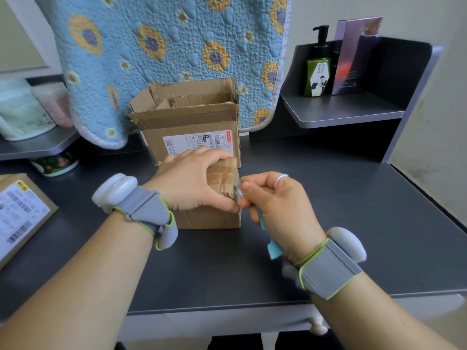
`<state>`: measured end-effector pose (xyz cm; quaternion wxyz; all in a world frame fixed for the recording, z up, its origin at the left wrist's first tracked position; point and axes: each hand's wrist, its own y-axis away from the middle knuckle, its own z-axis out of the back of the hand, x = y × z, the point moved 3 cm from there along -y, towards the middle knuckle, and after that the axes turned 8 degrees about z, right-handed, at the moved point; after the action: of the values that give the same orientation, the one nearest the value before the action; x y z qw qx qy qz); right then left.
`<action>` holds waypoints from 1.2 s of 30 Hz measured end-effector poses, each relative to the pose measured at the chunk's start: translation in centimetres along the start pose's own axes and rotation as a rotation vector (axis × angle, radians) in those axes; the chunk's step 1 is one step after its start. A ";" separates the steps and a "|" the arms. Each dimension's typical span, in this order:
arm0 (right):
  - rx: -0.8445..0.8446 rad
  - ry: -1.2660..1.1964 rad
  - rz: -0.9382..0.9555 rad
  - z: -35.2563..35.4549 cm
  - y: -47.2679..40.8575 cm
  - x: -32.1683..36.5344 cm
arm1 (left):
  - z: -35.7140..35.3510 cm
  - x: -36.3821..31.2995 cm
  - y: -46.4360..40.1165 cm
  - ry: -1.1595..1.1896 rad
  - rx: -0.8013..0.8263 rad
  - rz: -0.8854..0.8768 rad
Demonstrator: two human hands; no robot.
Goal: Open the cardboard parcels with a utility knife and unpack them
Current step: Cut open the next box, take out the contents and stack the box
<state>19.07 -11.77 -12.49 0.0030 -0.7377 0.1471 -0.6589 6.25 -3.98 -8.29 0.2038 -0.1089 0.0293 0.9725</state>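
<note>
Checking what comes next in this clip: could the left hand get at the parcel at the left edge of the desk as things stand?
Probably yes, once it lets go. The left hand is gripping the small box, but the bare desk between it and the labelled parcel holds nothing in the way.

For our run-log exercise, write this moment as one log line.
left hand: holds small taped parcel | right hand: grips utility knife, blade at parcel's right edge | opened box: behind
</note>
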 end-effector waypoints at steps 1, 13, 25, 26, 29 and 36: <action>0.019 -0.005 0.007 -0.2 0.1 0.0 | 0.0 0.0 0.0 0.004 -0.006 0.005; -0.039 0.014 -0.029 0.3 -0.8 -0.2 | -0.1 0.0 -0.1 0.005 -0.017 0.025; -0.109 0.065 -0.052 0.3 -3.8 -1.0 | 0.0 0.0 -0.1 -0.014 -0.005 0.023; -0.109 0.055 -0.052 0.2 -3.8 -1.0 | 0.0 0.0 -0.1 -0.015 -0.003 0.022; -0.125 0.035 -0.045 0.1 -3.6 -1.1 | 0.0 0.0 -0.1 -0.018 0.004 0.022; -0.101 -0.012 -0.039 0.1 -3.2 -1.0 | 0.0 0.0 -0.1 -0.016 0.004 0.017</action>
<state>19.78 -8.46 -12.88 -0.0461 -0.7436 0.1657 -0.6461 6.25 -3.90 -8.32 0.1959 -0.1006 0.0307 0.9750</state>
